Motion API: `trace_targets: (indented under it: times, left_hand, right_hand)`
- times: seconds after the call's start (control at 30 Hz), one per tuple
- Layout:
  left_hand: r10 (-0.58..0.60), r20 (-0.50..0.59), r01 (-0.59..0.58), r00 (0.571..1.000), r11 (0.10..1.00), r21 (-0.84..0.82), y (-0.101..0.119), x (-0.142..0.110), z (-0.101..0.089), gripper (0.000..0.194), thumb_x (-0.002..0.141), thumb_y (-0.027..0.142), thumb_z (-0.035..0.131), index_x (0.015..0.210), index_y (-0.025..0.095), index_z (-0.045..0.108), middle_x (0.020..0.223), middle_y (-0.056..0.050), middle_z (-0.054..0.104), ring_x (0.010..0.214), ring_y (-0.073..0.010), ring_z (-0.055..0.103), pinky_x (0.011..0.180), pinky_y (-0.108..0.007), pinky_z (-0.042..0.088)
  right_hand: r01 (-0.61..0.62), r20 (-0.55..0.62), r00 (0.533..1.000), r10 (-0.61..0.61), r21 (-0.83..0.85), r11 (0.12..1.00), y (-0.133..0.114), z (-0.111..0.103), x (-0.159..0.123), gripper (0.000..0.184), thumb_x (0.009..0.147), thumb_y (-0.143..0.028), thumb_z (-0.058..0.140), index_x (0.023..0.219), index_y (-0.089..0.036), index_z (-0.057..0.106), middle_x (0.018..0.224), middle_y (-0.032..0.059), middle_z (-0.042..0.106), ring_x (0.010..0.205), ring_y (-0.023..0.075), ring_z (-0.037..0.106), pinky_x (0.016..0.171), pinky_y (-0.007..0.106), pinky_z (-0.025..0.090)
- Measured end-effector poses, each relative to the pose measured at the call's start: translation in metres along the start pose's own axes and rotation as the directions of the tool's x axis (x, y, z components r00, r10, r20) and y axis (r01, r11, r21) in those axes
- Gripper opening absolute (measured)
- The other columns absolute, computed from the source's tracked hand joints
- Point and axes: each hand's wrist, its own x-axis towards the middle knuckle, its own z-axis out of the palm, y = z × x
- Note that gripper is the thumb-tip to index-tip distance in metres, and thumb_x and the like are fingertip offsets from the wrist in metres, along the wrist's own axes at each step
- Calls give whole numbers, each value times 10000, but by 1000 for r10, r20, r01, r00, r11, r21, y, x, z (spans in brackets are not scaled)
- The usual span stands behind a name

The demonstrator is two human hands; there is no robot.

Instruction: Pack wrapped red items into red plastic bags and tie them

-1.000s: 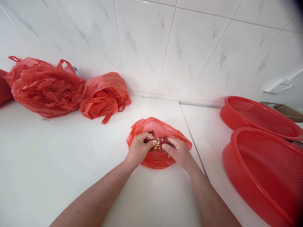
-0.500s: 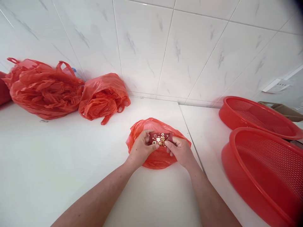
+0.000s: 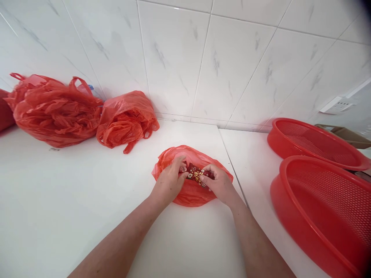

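Observation:
A small red packet with gold print is pinched between both my hands over an open red plastic bag that lies on the white counter. My left hand grips the packet's left end with curled fingers. Fingers of my right hand close on its right end. The packet is tilted and partly tucked inside the bag's mouth.
Two stuffed red plastic bags rest against the tiled wall at the back left. Two red mesh baskets stand at the right, with a cardboard box behind them. A seam splits the counter.
The packet, held flat and facing up half a second ago, has tilted and dropped lower into the bag. Both hands moved down with it.

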Motion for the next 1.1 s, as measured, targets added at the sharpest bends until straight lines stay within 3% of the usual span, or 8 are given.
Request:
trace_targets:
  times: [0.17,0.33,0.5,0.63,0.77,0.93,1.1]
  left_hand:
    - [52,33,-59,998,949,311,-11,11,-7,243,862,191,397,964,218,617,959,-64,661,900,-234,588,742,-353,440]
    - [41,43,-54,998,918,393,-16,12,-7,247,802,174,480,997,217,626,969,-71,661,931,-253,568,749,-354,438]
    - [68,46,-81,997,884,460,-17,11,-6,319,775,124,484,1051,214,617,997,-73,652,984,-264,553,778,-357,442]
    - [103,-24,-82,994,893,443,-16,9,-4,398,787,111,474,1146,250,576,1065,-59,633,978,-239,569,767,-345,467]
    - [138,-32,-114,990,912,393,-16,7,0,416,771,57,447,1123,244,568,1078,-55,622,936,-211,589,718,-321,488]
    - [182,4,-177,983,952,248,-13,2,6,473,769,41,447,1193,244,508,1110,-34,628,956,-192,601,757,-313,504]
    - [178,80,-182,981,982,54,0,-6,10,503,805,103,474,1284,253,436,1144,-28,636,998,-202,607,793,-345,515]
  right_hand:
    - [-36,-108,994,22,-132,991,2,0,0,84,770,-328,516,789,-253,548,740,-21,599,652,161,541,536,271,395]
    - [-55,-142,989,27,-194,980,6,2,1,68,764,-301,471,756,-252,518,689,-29,562,593,154,499,495,264,361]
    - [-15,-209,978,-24,-183,983,8,2,3,161,775,-290,475,906,-265,566,766,-25,599,638,153,532,554,279,411]
    - [13,-284,956,-69,-196,981,15,1,7,394,788,-285,500,1181,-290,528,1079,9,631,815,174,594,711,330,471]
    - [46,-326,936,-133,-262,964,20,1,11,380,792,-268,519,1169,-260,564,1205,43,585,887,196,594,788,375,478]
    - [78,-268,955,-123,-174,982,12,2,6,168,818,-324,544,948,-254,625,1033,20,643,794,179,596,715,345,499]
    - [77,-71,995,-76,16,997,2,5,1,295,814,-430,583,1070,-288,621,962,9,664,832,187,613,759,351,503]
